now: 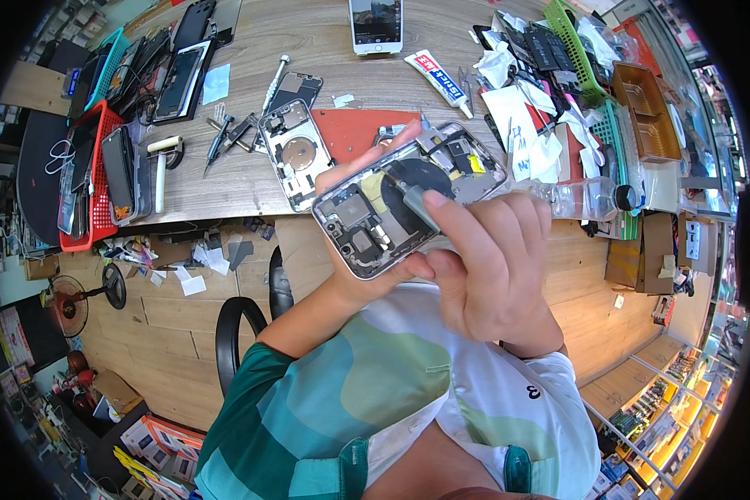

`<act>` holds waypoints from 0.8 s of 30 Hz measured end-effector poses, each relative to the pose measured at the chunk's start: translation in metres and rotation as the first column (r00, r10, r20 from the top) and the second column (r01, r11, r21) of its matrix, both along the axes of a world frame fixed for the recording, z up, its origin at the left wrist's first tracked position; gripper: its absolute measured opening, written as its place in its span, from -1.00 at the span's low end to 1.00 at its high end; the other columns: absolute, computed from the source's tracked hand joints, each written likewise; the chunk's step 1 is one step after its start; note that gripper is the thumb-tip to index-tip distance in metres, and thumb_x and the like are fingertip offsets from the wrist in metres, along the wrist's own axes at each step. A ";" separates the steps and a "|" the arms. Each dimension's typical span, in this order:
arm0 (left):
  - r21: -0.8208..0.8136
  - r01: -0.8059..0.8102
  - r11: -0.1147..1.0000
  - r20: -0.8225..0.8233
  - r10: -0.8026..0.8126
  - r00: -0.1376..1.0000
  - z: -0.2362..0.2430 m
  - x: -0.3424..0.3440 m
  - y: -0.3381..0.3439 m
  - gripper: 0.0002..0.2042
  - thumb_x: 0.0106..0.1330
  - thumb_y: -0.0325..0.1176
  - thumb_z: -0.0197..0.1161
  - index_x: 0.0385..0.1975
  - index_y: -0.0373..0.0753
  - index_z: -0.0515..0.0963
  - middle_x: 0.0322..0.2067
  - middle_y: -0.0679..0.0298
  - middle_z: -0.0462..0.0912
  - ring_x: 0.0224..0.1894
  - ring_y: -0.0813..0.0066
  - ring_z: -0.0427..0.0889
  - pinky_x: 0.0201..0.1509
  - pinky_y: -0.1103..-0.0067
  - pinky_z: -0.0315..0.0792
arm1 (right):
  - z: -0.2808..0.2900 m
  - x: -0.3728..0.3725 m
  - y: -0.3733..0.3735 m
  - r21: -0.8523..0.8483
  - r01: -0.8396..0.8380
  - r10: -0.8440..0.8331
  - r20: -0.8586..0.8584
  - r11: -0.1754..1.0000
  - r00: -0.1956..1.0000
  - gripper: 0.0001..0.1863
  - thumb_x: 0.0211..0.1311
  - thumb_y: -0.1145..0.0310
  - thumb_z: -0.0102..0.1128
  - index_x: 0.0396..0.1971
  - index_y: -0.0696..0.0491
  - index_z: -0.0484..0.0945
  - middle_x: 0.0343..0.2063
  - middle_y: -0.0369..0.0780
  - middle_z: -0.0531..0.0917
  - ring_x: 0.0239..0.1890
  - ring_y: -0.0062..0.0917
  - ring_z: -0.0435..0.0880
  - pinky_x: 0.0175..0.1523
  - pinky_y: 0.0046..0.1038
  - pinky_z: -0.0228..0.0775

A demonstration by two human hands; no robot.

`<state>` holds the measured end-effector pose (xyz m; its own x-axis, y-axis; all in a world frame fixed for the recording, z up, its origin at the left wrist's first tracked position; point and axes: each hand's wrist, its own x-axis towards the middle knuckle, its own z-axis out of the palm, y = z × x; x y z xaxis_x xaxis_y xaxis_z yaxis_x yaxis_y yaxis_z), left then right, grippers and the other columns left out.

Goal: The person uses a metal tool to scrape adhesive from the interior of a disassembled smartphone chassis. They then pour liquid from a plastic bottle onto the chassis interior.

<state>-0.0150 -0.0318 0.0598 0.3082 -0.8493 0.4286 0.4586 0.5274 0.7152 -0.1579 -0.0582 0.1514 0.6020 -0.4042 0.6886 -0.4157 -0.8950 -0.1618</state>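
My left hand [358, 282] grips an opened phone housing [350, 213] from underneath and behind, raised at the desk's front edge. A round black pad, metal shielded parts and yellow pieces show inside it. My right hand [496, 258] has its fingers closed on a small grey tool [421, 207], its tip over the middle of the housing. Just left and behind lies a second open phone shell [296, 154] with a round copper-coloured coil. A red mat [354, 129] is partly hidden beneath the raised housing.
The wooden desk [183, 200] holds screwdrivers [218, 144], a glue tube [439, 83], an upright phone [377, 25], baskets [100, 223] of phones, scattered papers and a plastic bottle [575, 198]. A black chair armrest [225, 333] and a fan [71, 304] are below.
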 end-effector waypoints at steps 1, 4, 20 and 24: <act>0.009 -0.012 1.000 -0.007 0.012 1.000 0.001 -0.001 0.001 0.10 -0.06 0.06 0.71 0.39 -0.21 0.07 0.46 -0.40 0.19 0.52 -0.11 0.28 0.50 0.17 0.33 | 0.001 -0.001 0.001 0.012 0.001 -0.001 -0.017 1.000 1.000 -0.41 0.04 0.30 0.34 0.14 0.13 0.62 -0.37 -0.28 0.52 -0.38 -0.39 0.47 -0.23 -0.32 0.23; -0.009 0.002 1.000 0.054 -0.001 0.999 -0.002 0.004 -0.001 0.08 -0.05 0.05 0.70 0.38 -0.20 0.08 0.45 -0.39 0.20 0.53 -0.12 0.26 0.51 0.16 0.32 | 0.003 -0.002 0.001 0.030 -0.020 0.021 -0.026 0.999 0.999 -0.42 0.02 0.29 0.35 0.13 0.11 0.63 -0.36 -0.28 0.53 -0.37 -0.38 0.47 -0.21 -0.30 0.23; -0.012 -0.002 1.000 0.011 0.002 1.000 0.005 0.002 0.001 0.06 -0.03 0.00 0.71 0.38 -0.20 0.09 0.46 -0.40 0.20 0.55 -0.17 0.22 0.53 0.13 0.27 | 0.003 0.000 0.000 0.058 -0.020 0.018 0.022 0.998 1.000 -0.45 -0.03 0.25 0.37 0.07 0.00 0.67 -0.31 -0.31 0.54 -0.34 -0.39 0.48 -0.13 -0.31 0.20; -0.006 -0.001 1.000 -0.001 0.001 1.000 0.005 0.003 0.001 0.06 -0.03 0.00 0.71 0.37 -0.21 0.09 0.45 -0.39 0.21 0.54 -0.17 0.23 0.53 0.13 0.27 | 0.005 -0.002 0.001 0.075 0.008 -0.007 -0.009 0.997 1.000 -0.47 -0.02 0.29 0.35 0.06 0.00 0.68 -0.30 -0.29 0.55 -0.34 -0.40 0.48 -0.15 -0.31 0.20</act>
<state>-0.0123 -0.0309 0.0647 0.3095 -0.8464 0.4334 0.4588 0.5321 0.7116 -0.1597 -0.0573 0.1560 0.6049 -0.4586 0.6510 -0.4238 -0.8775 -0.2244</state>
